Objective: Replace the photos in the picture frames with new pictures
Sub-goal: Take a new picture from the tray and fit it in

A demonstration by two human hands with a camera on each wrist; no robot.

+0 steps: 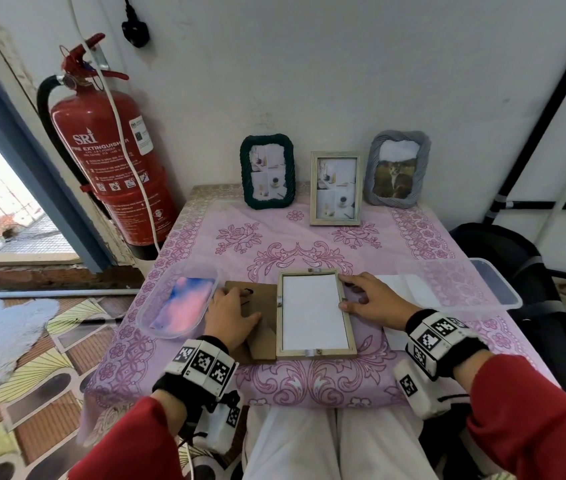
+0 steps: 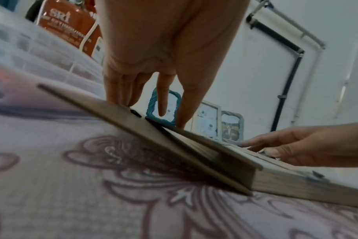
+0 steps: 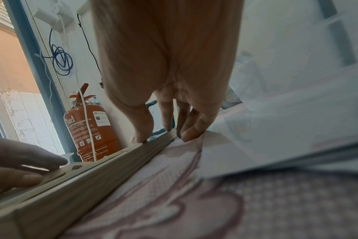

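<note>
Wooden frame (image 1: 316, 313) lying face down near the front edge of the desk (image 1: 309, 244), white sheet showing in its opening, brown backing board (image 1: 250, 317) tilted against its left side. Left hand (image 1: 231, 315) resting on that board with straight, relaxed fingers; right hand (image 1: 371, 299) touching the frame's right rail with loosely bent fingers, gripping nothing. Best done, judging from this, by steadying the frame from the right, sliding the board level over the sheet without creasing it, then pressing the tabs down.
</note>
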